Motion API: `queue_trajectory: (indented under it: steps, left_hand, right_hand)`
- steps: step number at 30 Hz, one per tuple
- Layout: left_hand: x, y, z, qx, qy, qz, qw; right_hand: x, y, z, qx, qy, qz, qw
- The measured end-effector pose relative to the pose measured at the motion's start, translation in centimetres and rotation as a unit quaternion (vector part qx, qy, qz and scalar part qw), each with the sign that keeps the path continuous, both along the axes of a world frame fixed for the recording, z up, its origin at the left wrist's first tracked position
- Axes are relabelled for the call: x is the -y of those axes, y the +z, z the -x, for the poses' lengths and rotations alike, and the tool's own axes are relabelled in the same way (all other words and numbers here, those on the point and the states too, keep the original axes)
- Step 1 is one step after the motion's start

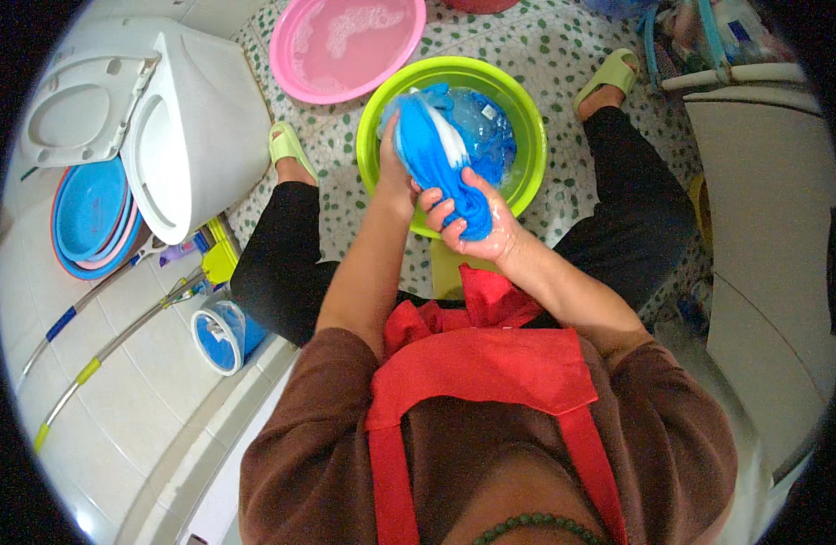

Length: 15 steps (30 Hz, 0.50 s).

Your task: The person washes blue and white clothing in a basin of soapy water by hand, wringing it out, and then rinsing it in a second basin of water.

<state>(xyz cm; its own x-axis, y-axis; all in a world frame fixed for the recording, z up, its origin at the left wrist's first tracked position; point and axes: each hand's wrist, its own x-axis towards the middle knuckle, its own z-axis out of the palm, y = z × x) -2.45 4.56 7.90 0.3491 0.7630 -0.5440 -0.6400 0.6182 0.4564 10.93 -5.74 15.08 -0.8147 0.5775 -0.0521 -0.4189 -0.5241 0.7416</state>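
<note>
Both hands grip a wet blue cloth with a white part (424, 136), held bunched lengthwise over a lime-green plastic basin (537, 146). My left hand (393, 160) is around its far left side, the fingers partly hidden behind the fabric. My right hand (482, 218) is closed around the twisted near end, its palm turned up and wet. In the basin, more blue fabric (493, 160) lies in bluish, sudsy water, with a small white tag showing on it.
A pink basin (349, 51) of foamy water stands beyond, at the left. To the left are a toilet (206, 129), stacked basins (91, 211), mop poles (111, 347) and a waste bin (220, 337). A pale cabinet-like appliance (765, 225) borders the right. Pebble-patterned tile (329, 225) covers the floor.
</note>
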Motion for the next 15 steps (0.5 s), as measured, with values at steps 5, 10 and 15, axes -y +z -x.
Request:
queue_trajectory:
  steps: [5, 10, 15]
  left_hand:
    - [-3.0, -2.7, 2.1, -0.104, -0.118, 0.104, 0.982]
    - [-2.7, -5.5, 2.2, -0.355, -0.265, -0.099, 0.891]
    - [-0.6, -7.8, 1.9, -0.637, -0.306, -0.17, 0.687]
  right_hand:
    - [-1.7, -0.3, 0.3, 0.457, 0.148, -0.147, 0.865]
    - [-1.0, -3.8, 2.0, 0.724, 0.18, -0.275, 0.606]
    - [0.4, -6.0, 3.2, 0.835, 0.247, -0.438, 0.223]
